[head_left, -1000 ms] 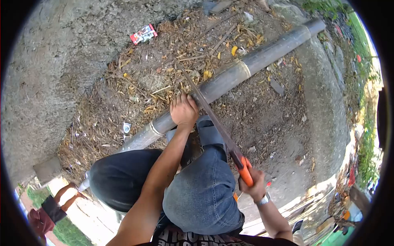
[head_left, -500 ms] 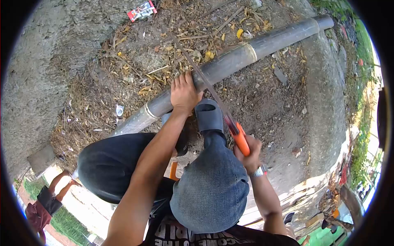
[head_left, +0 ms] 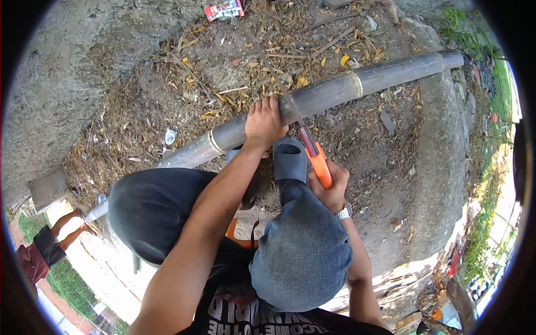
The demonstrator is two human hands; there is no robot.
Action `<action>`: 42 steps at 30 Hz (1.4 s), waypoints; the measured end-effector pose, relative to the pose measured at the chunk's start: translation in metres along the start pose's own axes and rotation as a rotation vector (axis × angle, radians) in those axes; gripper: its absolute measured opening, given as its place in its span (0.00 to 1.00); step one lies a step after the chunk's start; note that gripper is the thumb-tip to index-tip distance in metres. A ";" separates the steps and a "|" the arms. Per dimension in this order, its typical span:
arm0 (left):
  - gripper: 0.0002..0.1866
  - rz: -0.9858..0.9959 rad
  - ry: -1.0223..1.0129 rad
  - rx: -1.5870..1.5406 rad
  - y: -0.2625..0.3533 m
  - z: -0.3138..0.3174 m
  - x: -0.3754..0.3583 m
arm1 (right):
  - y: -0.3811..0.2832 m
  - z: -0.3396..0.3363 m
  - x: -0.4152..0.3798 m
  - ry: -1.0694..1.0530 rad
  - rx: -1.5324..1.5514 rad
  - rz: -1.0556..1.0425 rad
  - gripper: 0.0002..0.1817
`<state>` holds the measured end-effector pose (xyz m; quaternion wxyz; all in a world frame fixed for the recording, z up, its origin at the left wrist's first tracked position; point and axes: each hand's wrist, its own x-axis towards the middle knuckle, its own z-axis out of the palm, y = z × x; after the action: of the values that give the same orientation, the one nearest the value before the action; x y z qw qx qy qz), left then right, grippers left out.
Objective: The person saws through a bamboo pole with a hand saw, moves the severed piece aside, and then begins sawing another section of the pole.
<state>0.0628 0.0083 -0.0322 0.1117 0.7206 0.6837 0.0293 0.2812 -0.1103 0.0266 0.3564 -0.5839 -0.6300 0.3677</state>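
Note:
A long dark bamboo pole (head_left: 329, 92) with pale node rings runs slantwise over the ground in front of my legs. My left hand (head_left: 266, 121) is closed over the pole, just left of the saw blade. In my right hand (head_left: 333, 187), fingers wrap round the orange handle of a hand saw (head_left: 320, 165). Its thin blade crosses the pole beside my left hand and points away from me; the far end blurs against the leaves. A grey rubber sandal (head_left: 290, 159) on my foot sits close to the pole, between both hands.
Dry leaves, sticks and dirt cover the ground. A red wrapper (head_left: 224, 10) and a crushed plastic cup (head_left: 170, 137) lie there. A concrete edge (head_left: 438, 167) curves along the right. Another person (head_left: 42, 251) is at the lower left, near the pole's far end.
My right hand has pushed the saw forward, so its handle is nearer the pole and more blade lies beyond it. My left hand keeps its hold. The view has shifted slightly.

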 end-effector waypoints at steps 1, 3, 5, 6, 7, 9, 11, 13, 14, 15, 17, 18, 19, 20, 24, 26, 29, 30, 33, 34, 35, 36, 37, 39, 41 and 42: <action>0.48 -0.025 -0.043 -0.004 0.000 -0.001 0.000 | 0.000 -0.007 -0.013 -0.001 -0.032 0.039 0.08; 0.48 -0.038 -0.056 0.000 0.003 0.000 -0.006 | 0.004 -0.047 -0.080 -0.044 -0.154 0.068 0.07; 0.48 -0.015 0.034 0.013 0.004 0.012 -0.008 | 0.004 -0.086 -0.156 -0.058 -0.259 0.036 0.15; 0.48 0.005 0.106 0.041 0.003 0.016 -0.012 | 0.000 -0.091 -0.177 -0.039 -0.270 0.035 0.19; 0.48 0.006 0.111 0.024 0.003 0.015 -0.013 | 0.002 -0.081 -0.167 -0.012 -0.263 0.043 0.19; 0.48 0.029 0.065 0.009 0.003 0.018 -0.016 | 0.002 -0.050 -0.123 -0.067 -0.141 0.115 0.13; 0.48 0.053 0.064 -0.015 0.007 0.006 -0.005 | -0.009 -0.010 -0.033 0.037 0.024 0.006 0.08; 0.47 -0.044 -0.075 -0.074 0.003 -0.006 0.004 | -0.007 0.003 -0.003 0.079 0.037 -0.015 0.09; 0.47 -0.026 -0.089 -0.077 0.005 -0.002 -0.002 | -0.005 0.000 -0.010 0.057 0.036 -0.005 0.09; 0.47 0.003 -0.020 -0.031 0.005 0.003 -0.008 | 0.000 -0.014 -0.042 0.033 0.007 0.070 0.08; 0.47 0.049 0.101 0.042 0.004 0.008 -0.004 | -0.002 -0.059 -0.116 0.045 -0.035 0.099 0.12; 0.47 0.037 0.102 0.035 0.007 0.014 -0.002 | -0.006 -0.078 -0.149 -0.085 -0.251 0.141 0.18; 0.47 0.040 0.141 0.047 0.007 0.016 -0.006 | -0.005 -0.082 -0.163 0.012 -0.100 0.022 0.16; 0.47 0.050 0.184 0.066 0.007 0.013 -0.008 | 0.001 -0.075 -0.150 0.006 -0.086 0.023 0.16; 0.49 0.043 0.071 0.094 -0.006 0.032 -0.002 | 0.018 0.002 -0.046 0.005 0.116 -0.069 0.11; 0.49 0.044 0.002 0.109 -0.006 0.020 0.004 | 0.008 0.004 -0.022 0.020 0.047 -0.143 0.11; 0.50 0.004 0.006 0.029 0.004 0.010 -0.005 | 0.000 -0.048 -0.075 -0.145 0.053 0.272 0.11; 0.50 -0.006 0.024 0.019 0.009 0.013 0.003 | 0.000 -0.066 -0.109 -0.104 -0.034 0.128 0.14; 0.49 0.012 0.135 0.047 0.005 0.021 -0.007 | -0.001 -0.084 -0.158 -0.107 -0.118 0.062 0.21; 0.49 0.045 0.119 0.054 0.007 0.023 -0.001 | -0.015 -0.073 -0.132 -0.076 -0.108 0.111 0.20; 0.49 0.037 0.110 0.046 0.008 0.023 -0.005 | -0.005 -0.048 -0.100 -0.050 -0.012 0.076 0.15; 0.48 0.020 0.122 0.039 0.006 0.019 -0.007 | 0.010 -0.022 -0.061 -0.022 0.082 0.018 0.11; 0.47 0.011 0.090 0.068 -0.002 0.028 0.000 | 0.008 -0.007 -0.025 0.001 0.100 -0.030 0.10; 0.47 0.020 0.062 0.050 0.008 0.003 0.016 | 0.006 -0.001 -0.003 0.026 0.125 -0.081 0.11; 0.46 -0.066 -0.030 0.007 0.006 0.002 -0.015 | 0.001 -0.029 -0.051 -0.073 0.085 0.147 0.12; 0.47 -0.024 0.027 0.018 0.007 0.006 -0.006 | -0.009 -0.048 -0.081 -0.024 0.038 0.123 0.13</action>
<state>0.0707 0.0013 -0.0356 0.0963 0.7130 0.6938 0.0317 0.3242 -0.1894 0.0557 0.3364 -0.6103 -0.5900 0.4078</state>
